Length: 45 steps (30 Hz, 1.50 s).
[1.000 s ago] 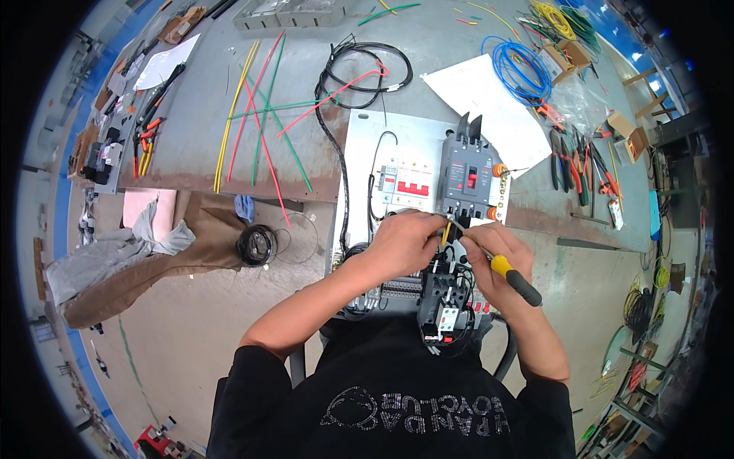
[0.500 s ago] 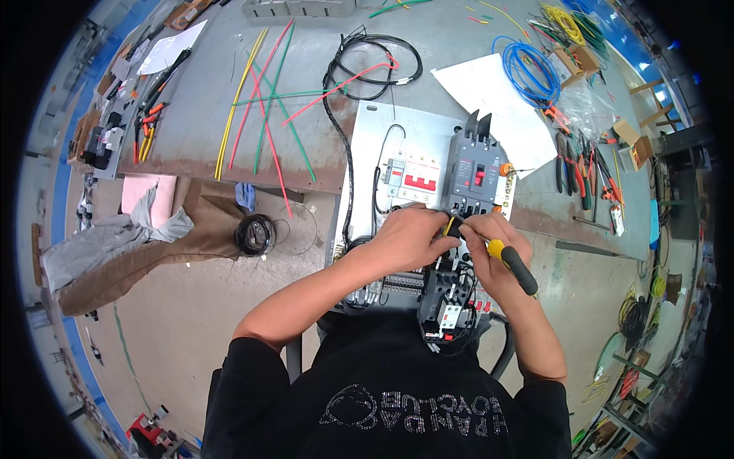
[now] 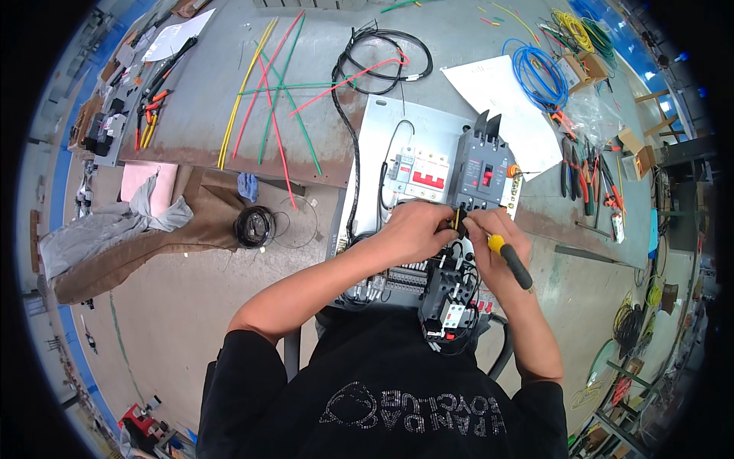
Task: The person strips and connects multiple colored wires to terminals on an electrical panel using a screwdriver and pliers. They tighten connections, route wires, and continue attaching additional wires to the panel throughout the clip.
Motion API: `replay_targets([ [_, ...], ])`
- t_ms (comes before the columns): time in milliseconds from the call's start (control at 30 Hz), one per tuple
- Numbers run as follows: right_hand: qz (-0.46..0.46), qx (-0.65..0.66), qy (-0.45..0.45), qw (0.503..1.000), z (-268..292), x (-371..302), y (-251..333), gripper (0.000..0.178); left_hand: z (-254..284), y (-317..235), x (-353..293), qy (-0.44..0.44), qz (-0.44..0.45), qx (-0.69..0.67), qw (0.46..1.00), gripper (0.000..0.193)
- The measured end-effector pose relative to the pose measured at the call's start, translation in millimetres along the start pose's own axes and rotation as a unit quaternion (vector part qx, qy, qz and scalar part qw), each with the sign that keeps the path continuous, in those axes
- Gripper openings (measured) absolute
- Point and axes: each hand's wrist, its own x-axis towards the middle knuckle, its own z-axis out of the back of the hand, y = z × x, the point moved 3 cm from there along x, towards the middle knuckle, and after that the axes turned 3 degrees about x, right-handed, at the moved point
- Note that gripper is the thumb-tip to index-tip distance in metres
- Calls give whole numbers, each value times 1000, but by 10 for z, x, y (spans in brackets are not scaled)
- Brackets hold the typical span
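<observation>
My left hand [image 3: 419, 231] is closed at the lower end of a dark grey circuit breaker [image 3: 483, 170]. Its fingertips pinch a short black piece with a yellow strip [image 3: 458, 219] that stands nearly upright; the fingers partly hide it. My right hand [image 3: 498, 243] is closed just beside it, with a yellow and black screwdriver handle [image 3: 514, 264] held against the palm and pointing down to the right. The right fingertips meet close to the black piece, and the screwdriver's tip is hidden. Below the hands sit black contactors [image 3: 440, 294] with wires, on the metal mounting panel [image 3: 375, 138].
A smaller white breaker with red levers [image 3: 428, 177] sits on the panel. Coiled black cable [image 3: 397, 57] and red, yellow and green wires [image 3: 275, 92] lie on the workbench. To the right are paper [image 3: 497, 99], a blue wire coil [image 3: 539, 74] and several pliers [image 3: 585, 180].
The whole view has shifted slightly. Both hands stay at the breaker's lower end, and the yellow-striped piece has turned from tilted to nearly upright. The screwdriver stays in my right hand.
</observation>
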Motion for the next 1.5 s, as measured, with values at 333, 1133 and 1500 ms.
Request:
replay_targets([
  [333, 23, -1, -10, 1000, 42, 276, -86, 14, 14, -16, -13, -14, -2, 31, 999, 21],
  [1133, 39, -53, -3, 998, 13, 247, -367, 22, 627, -623, 257, -27, -132, -89, 987, 28],
  [1500, -22, 119, 75, 990, 119, 274, -353, 21, 540, -527, 242, -25, -132, -144, 980, 15],
])
